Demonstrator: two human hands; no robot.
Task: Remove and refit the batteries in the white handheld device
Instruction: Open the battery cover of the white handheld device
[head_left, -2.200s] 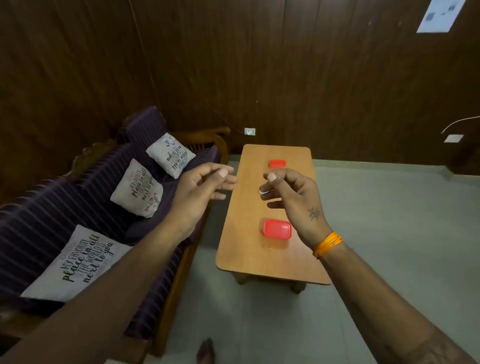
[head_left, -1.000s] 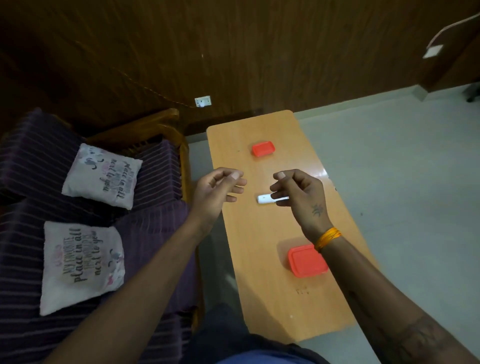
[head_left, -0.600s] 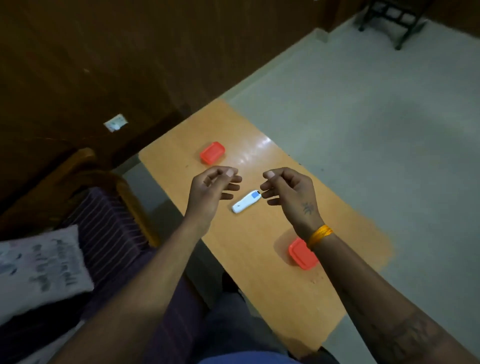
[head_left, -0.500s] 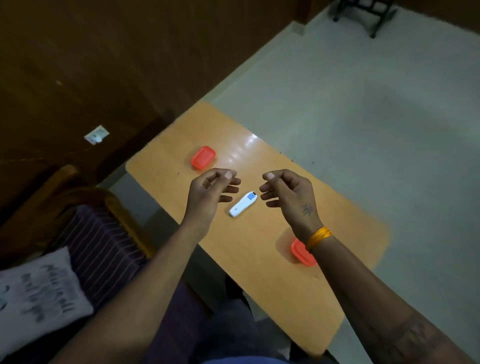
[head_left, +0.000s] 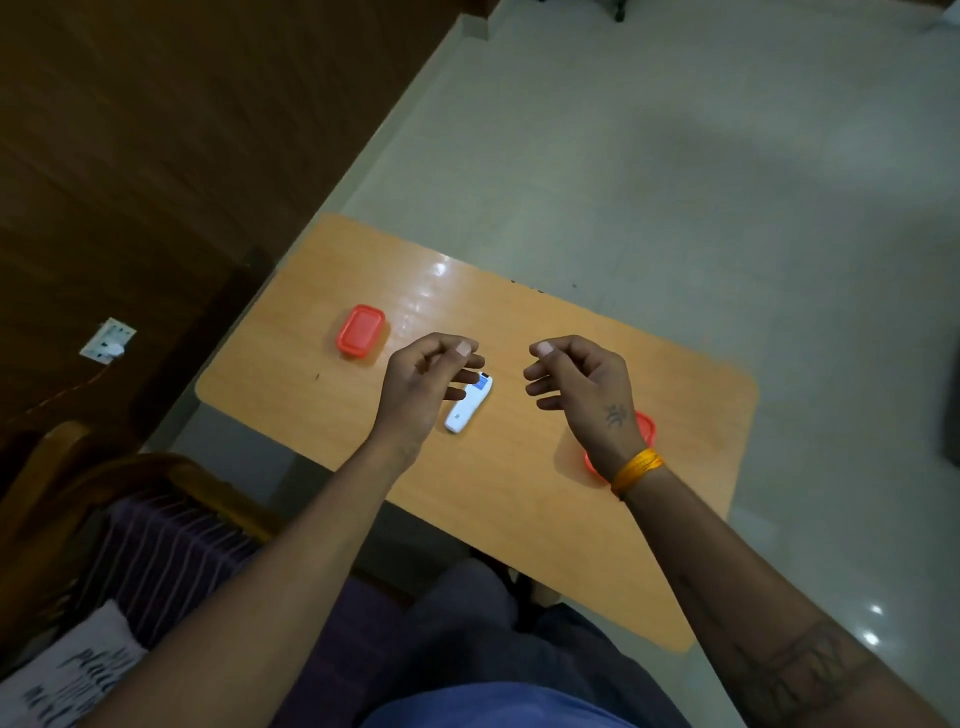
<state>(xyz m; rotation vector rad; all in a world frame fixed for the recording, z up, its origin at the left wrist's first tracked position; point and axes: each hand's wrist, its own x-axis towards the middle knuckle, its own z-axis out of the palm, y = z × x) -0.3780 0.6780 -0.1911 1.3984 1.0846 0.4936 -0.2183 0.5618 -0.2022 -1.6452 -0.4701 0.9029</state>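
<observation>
The white handheld device (head_left: 469, 405) lies flat on the wooden table (head_left: 519, 493), its small blue-screened end pointing away from me. My left hand (head_left: 426, 384) hovers just left of it with fingers loosely curled, holding nothing. My right hand (head_left: 582, 387) hovers to the right of the device, also loosely curled and empty, with an orange band at the wrist. No batteries are visible.
A red lidded box (head_left: 360, 330) sits at the table's far left. Another red box (head_left: 645, 431) lies mostly hidden under my right wrist. A striped sofa (head_left: 156, 561) with a printed cushion (head_left: 67, 675) stands to my left. Tiled floor (head_left: 675, 182) surrounds the table.
The view swung down and round over the table as I sat. My right hand let go of the device, which now lies on the table between both hands.
</observation>
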